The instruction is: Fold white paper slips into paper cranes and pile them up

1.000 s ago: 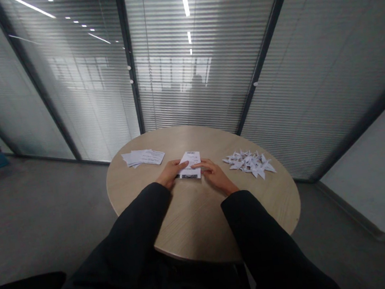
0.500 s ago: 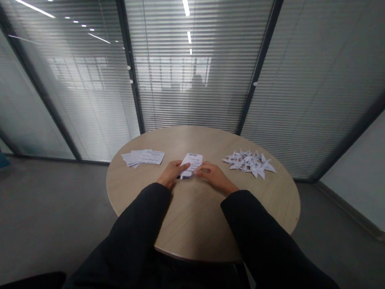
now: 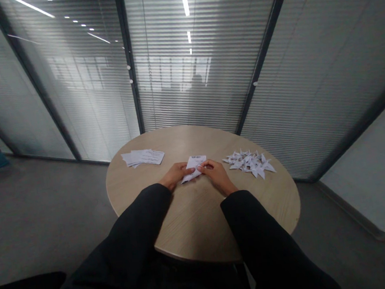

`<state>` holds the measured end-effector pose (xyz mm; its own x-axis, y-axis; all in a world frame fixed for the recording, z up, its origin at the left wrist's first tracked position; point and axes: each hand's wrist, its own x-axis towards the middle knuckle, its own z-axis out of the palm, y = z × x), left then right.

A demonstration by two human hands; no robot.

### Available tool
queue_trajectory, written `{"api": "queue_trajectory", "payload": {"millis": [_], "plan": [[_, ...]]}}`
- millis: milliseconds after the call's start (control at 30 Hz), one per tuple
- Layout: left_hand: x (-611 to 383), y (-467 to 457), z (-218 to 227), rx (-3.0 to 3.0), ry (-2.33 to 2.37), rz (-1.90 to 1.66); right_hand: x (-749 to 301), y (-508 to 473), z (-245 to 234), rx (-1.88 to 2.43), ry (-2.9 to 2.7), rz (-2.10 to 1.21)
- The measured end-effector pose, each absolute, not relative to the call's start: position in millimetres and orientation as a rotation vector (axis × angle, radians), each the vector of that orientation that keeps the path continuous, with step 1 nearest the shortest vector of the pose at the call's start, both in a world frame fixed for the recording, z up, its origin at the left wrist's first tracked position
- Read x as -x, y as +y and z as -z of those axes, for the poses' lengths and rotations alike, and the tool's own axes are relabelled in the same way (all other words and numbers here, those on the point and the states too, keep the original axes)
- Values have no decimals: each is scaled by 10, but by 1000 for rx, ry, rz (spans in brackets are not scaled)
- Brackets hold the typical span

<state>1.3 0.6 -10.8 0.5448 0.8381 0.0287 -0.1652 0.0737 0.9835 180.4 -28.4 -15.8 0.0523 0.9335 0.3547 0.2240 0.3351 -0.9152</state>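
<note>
Folded printed paper (image 3: 195,168) slants, long axis running up-right, apparently pinched between left hand (image 3: 175,175) and right hand (image 3: 217,175) on the round wooden counter (image 3: 194,218)

A printed paper sheet (image 3: 194,168), lying flat a second ago, is now folding into a smaller, tilted shape between the left hand (image 3: 175,174) and the right hand (image 3: 217,175), both drawing closer around it.
</note>
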Motion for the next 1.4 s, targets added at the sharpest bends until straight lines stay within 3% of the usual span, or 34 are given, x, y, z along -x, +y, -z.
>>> {"api": "queue_trajectory", "payload": {"millis": [1400], "plan": [[-47,-138,-41,-1376,754,-831,-1748,-350,69,1135,-1351,-648]]}}
